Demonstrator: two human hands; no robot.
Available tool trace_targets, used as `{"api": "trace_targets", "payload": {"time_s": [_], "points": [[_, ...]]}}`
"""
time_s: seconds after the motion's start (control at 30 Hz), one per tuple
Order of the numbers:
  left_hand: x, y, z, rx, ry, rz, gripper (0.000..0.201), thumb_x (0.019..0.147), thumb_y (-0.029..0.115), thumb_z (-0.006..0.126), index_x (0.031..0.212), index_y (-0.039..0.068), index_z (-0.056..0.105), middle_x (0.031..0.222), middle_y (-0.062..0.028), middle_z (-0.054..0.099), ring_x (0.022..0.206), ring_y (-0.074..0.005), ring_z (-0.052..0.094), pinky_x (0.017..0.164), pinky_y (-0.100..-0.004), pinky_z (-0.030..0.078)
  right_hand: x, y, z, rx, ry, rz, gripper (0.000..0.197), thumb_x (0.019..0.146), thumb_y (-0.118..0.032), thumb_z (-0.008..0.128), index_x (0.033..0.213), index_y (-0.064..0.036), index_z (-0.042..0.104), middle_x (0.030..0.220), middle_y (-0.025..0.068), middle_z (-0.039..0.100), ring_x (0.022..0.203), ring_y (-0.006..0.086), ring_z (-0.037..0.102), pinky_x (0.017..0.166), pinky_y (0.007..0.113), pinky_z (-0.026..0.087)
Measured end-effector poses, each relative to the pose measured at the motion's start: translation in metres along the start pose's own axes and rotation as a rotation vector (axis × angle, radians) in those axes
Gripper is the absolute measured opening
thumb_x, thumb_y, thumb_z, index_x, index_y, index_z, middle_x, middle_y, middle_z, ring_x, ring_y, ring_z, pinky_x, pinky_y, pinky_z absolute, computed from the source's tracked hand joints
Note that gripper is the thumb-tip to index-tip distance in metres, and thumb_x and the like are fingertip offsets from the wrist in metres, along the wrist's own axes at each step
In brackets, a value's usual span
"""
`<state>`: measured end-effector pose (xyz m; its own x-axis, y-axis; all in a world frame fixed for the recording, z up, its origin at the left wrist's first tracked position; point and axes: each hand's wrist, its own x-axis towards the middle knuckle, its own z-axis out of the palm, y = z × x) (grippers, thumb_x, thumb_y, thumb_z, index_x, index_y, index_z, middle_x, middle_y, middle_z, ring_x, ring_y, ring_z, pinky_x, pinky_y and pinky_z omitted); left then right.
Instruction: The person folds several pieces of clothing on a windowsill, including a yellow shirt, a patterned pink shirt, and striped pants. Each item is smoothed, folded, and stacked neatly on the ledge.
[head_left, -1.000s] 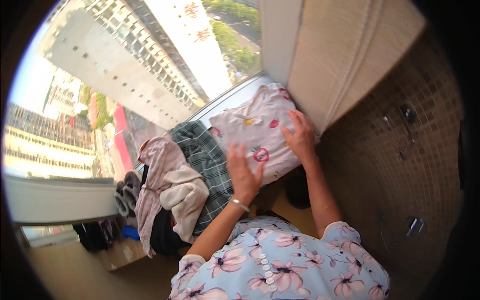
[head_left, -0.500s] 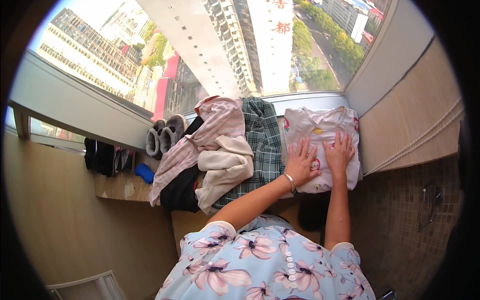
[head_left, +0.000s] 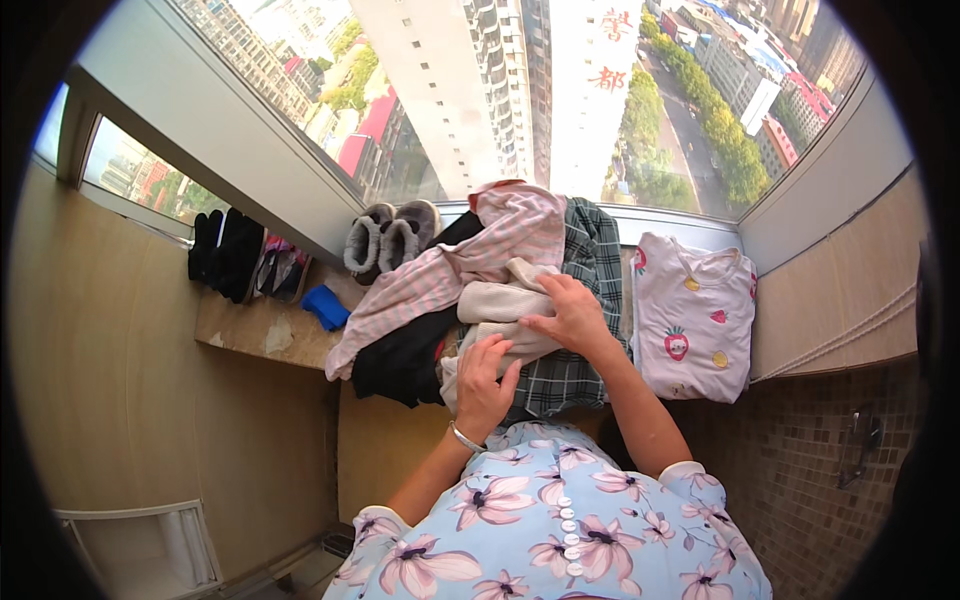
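Observation:
A crumpled cream knit garment [head_left: 497, 303] lies on top of the clothes heap in front of me. My left hand [head_left: 487, 385] is at its near left edge, fingers slightly bent and thumb apart. At its right side is my right hand [head_left: 572, 315], with thumb and fingers spread over the cloth. Neither hand visibly grips it. Around it lie a pink-and-white striped garment [head_left: 425, 275], a black garment [head_left: 400, 362] and a dark green plaid garment [head_left: 565, 385]. To the right, a white shirt with fruit prints [head_left: 693, 325] lies folded flat, with no hand on it.
The clothes lie on a ledge [head_left: 235, 325] below a large window. Left of them are grey fur-lined shoes [head_left: 385, 245], a blue item [head_left: 325, 306] and black gloves [head_left: 225, 250]. A white cord [head_left: 840, 340] hangs along the right wall.
Both my hands have left the folded white shirt and moved left to the cream garment. The view has shifted, so the ledge sits further right in the picture.

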<state>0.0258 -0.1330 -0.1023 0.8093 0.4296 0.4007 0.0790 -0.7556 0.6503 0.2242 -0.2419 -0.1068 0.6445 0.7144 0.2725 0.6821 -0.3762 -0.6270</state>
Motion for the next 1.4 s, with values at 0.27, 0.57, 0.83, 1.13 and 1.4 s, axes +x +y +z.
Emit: {"api": "trace_targets", "payload": {"time_s": [0.27,0.57,0.83,1.13,1.4], "points": [[0.024,-0.083,-0.074,0.125,0.198,-0.005,0.027,0.091,0.01,0.077,0.115,0.002,0.07,0.12,-0.0167,0.071,0.112,-0.0387,0.067,0.098,-0.0464,0.051,0.064,-0.053,0.044,-0.162,0.08,0.037,0.058,0.084,-0.027,0.08,0.136,-0.0068,0.064,0.101,0.0169,0.074,0.097,0.036,0.072,0.087,0.048,0.054],[0.02,-0.117,-0.109,-0.275,0.066,-0.104,0.029,0.096,0.011,0.075,0.123,0.002,0.068,0.116,-0.017,0.072,0.108,-0.0333,0.071,0.095,-0.042,0.055,0.135,-0.094,0.046,-0.121,0.476,-0.026,0.012,0.093,-0.016,0.073,0.1,-0.0066,0.072,0.097,0.0152,0.075,0.088,0.0367,0.073,0.08,0.047,0.056],[0.026,-0.16,-0.131,-1.946,-0.303,-0.334,0.075,0.108,0.063,0.047,0.162,0.012,0.038,0.155,-0.0161,0.055,0.139,-0.0305,0.058,0.111,-0.0502,0.052,0.062,-0.232,0.051,0.219,0.528,-0.502,0.018,0.086,-0.003,0.078,0.102,-0.0058,0.07,0.1,0.0122,0.071,0.09,0.0334,0.068,0.081,0.042,0.055],[-0.007,-0.16,-0.193,-1.123,0.012,-0.272,0.066,0.104,0.036,0.065,0.159,0.006,0.043,0.154,-0.0154,0.055,0.139,-0.0296,0.056,0.119,-0.0459,0.044,-0.056,-0.236,0.099,0.634,0.082,-0.144,0.035,0.088,-0.009,0.081,0.12,-0.0048,0.069,0.114,0.0081,0.071,0.104,0.0225,0.067,0.096,0.037,0.052],[-0.082,-0.109,-0.228,-0.397,-0.078,-0.034,0.057,0.096,0.023,0.078,0.147,0.006,0.057,0.14,-0.015,0.064,0.13,-0.0266,0.062,0.112,-0.0425,0.048,-0.066,-0.263,0.094,1.176,-0.231,0.114,0.073,0.094,-0.02,0.081,0.155,-0.0016,0.045,0.144,0.0104,0.06,0.129,0.015,0.057,0.11,0.033,0.048]]}}
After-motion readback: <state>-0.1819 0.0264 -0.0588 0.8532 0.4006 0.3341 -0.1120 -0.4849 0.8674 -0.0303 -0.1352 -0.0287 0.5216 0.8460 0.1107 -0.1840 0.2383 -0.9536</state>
